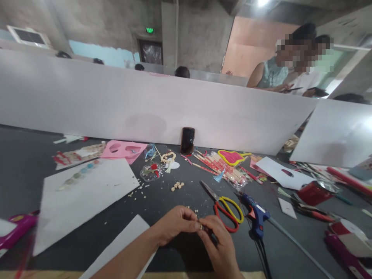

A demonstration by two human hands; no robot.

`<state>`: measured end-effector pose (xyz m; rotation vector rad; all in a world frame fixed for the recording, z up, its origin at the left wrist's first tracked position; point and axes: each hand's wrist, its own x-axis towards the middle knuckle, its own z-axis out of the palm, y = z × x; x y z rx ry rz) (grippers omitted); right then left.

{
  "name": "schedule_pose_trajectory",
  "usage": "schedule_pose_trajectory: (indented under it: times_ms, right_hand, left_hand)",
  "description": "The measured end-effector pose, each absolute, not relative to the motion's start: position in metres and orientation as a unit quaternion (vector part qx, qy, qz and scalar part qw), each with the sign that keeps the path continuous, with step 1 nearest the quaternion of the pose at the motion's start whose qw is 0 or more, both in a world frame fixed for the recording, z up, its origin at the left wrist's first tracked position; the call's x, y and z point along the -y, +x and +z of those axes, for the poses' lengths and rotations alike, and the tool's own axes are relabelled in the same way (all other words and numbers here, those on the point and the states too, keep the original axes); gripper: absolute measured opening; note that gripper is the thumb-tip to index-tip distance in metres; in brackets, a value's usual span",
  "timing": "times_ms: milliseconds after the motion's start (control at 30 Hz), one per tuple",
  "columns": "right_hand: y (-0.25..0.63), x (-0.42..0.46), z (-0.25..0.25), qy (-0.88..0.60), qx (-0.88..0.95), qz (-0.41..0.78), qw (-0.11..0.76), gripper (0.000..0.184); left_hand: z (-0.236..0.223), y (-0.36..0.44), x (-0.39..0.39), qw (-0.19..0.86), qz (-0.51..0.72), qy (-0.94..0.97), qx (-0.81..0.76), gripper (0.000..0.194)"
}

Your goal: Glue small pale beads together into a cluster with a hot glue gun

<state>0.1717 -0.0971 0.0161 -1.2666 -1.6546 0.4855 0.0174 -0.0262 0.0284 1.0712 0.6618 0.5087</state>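
Note:
My left hand [183, 224] and my right hand [216, 236] meet at the near middle of the dark table, fingertips touching. Between their pinched thumbs and fingers is a small pale bead [200, 226], mostly covered by the fingertips. Beyond my hands lies a little cluster of pale beads [177, 186], and further back a string of beads [167, 158] with a tassel. Scissors [223, 207] with red and yellow handles lie just past my right hand, blades pointing away. A blue glue gun [256, 213] rests to their right.
White sheets [84, 201] cover the left side. A phone [188, 140] leans against the white divider [139, 104]. Chopstick-like sticks [216, 166], a red-and-yellow fan shape [231, 157], a red tin [315, 192] and pliers [314, 211] lie right. Two people [290, 69] stand behind the divider.

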Motion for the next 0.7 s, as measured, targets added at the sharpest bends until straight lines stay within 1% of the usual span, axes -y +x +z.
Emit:
schedule_pose_trajectory:
  times_ms: [333,500,700]
  right_hand:
    - [0.1716,0.0971,0.0153,-0.503,0.686,0.173,0.496,0.015]
    - [0.1716,0.0957,0.0163,-0.493,0.686,0.172,0.507,0.014]
    - [0.1734,0.0966,0.0140,-0.504,0.692,0.169,0.489,0.016]
  left_hand:
    - [0.0201,0.0171,0.0279,0.781,0.248,0.495,-0.289,0.036]
    - [0.0228,0.0193,0.0281,0.756,0.259,0.520,-0.302,0.037]
    - [0.0263,0.0197,0.0301,0.758,0.259,0.516,-0.304,0.037]
